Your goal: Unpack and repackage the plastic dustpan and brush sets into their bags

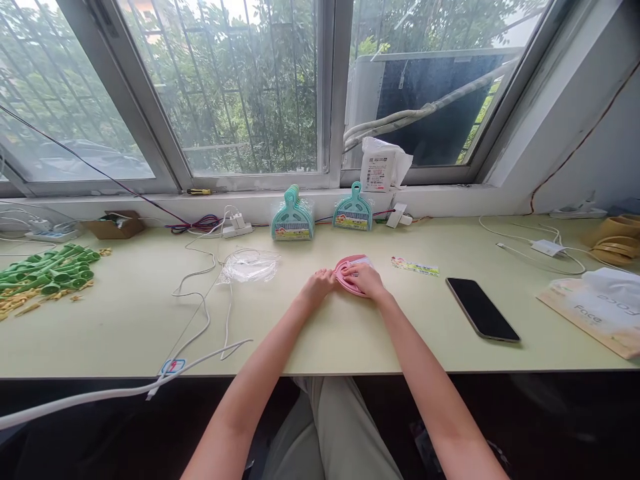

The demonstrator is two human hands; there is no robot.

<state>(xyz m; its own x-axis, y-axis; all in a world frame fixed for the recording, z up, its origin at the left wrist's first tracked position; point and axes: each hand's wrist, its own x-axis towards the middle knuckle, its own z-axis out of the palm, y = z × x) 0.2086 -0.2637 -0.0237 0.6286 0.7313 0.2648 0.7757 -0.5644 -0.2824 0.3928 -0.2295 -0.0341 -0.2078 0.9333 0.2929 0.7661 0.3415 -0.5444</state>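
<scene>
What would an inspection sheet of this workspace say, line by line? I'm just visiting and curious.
Surface: pale table beneath windows.
Job's things: pink dustpan-shaped piece under both hands; printed label strip to its right; wrapped turquoise pieces standing behind.
Clutter: phone and tissue pack at right; clear plastic and green pieces at left.
Grip: left hand at the pink piece's narrow end, right hand on its broad part; tightness unclear.
Cables: thick white cable across the front edge; dark cable bundle at the back.
Surroundings: trees outside; co-workers, nothing seen.
</scene>
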